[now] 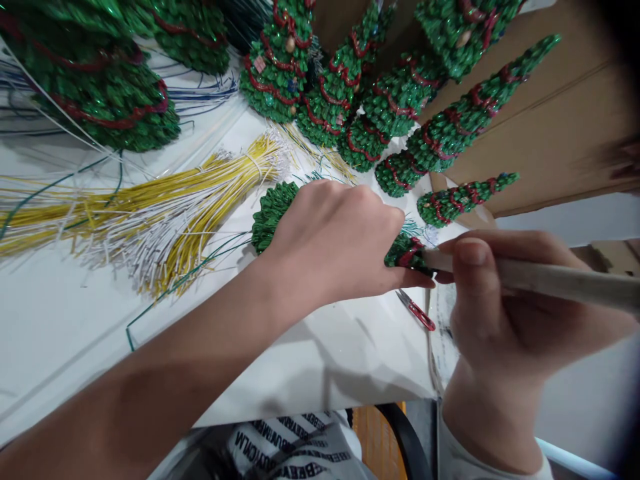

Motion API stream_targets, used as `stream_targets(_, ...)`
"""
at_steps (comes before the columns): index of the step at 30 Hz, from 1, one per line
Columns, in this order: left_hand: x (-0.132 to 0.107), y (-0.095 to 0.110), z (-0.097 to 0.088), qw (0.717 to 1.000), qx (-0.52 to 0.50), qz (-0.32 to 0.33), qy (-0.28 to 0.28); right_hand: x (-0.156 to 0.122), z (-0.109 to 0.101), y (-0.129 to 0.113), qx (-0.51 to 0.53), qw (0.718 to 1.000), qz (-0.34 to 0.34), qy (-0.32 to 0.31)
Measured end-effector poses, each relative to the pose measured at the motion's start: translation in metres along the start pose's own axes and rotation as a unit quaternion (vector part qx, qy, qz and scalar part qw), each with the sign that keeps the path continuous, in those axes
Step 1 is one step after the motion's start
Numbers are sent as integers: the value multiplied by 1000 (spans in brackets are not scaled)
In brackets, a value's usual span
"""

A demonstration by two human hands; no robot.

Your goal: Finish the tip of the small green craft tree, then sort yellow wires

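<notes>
My left hand [335, 240] lies over a small green tinsel Christmas tree [273, 217] and grips it on its side, with the wide base showing to the left and the red-garlanded end [407, 253] to the right. My right hand [500, 300] is closed around a pale wooden stick [550, 280]. The stick's end meets the red-garlanded end of the tree, close to my left fingertips. The middle of the tree is hidden under my left hand.
Bundles of yellow and white wires [150, 220] lie on a white table [300, 360], with loose green and blue wires around them. Small red-handled scissors [417, 313] sit below my left hand. Several finished green trees [465, 113] lie on and beside brown cardboard [545, 127] at the back.
</notes>
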State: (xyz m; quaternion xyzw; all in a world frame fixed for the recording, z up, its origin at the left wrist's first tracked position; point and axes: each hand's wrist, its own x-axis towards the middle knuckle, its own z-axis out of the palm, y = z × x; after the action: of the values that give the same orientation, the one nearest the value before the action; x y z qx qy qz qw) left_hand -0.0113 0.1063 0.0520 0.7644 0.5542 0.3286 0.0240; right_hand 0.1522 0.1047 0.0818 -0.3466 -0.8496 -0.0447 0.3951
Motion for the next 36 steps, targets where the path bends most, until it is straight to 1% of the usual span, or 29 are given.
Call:
stream_targets(3, -1, 1, 1, 1000, 1, 3, 5, 3, 5, -3, -21, 1000, -6, 10)
stream_targets(8, -1, 2, 1, 1000, 4, 4, 13, 7, 7, -4, -49, 999, 19, 4)
stream_targets(11, -2, 2, 1, 1000, 2, 8, 10, 9, 7, -3, -35, 999, 27, -4)
stream_targets(15, -2, 2, 0, 1000, -2, 13, 7, 12, 7, -4, -44, 998, 29, -23)
stream_targets(17, -2, 2, -1, 1000, -4, 13, -4, 14, 7, -4, -52, 998, 28, -33)
stream_targets(21, -1, 3, -2, 1000, -7, 6, -13, 19, 5, -5, -58, 995, 39, -64)
stream_targets(23, -1, 3, -1, 1000, -8, 4, -7, 21, 4, -5, -54, 995, 49, -75)
stream_targets(28, -2, 4, 2, 1000, -2, 24, -11, 25, 3, 1, -36, 992, 70, -102)
stream_targets(30, -2, 5, 2, 1000, -5, 25, -11, 25, 4, 2, -15, 991, 76, -106)
stream_targets(32, -2, 4, 0, 1000, -10, 15, -9, 24, 6, 2, 27, 994, 70, -75)
stream_targets(34, -1, 2, -1, 1000, -10, -1, -7, 19, 8, 1, 62, 997, 47, -14)
stream_targets(36, 0, 1, -2, 1000, -5, -13, -3, 13, 9, -2, 70, 996, 35, 50)
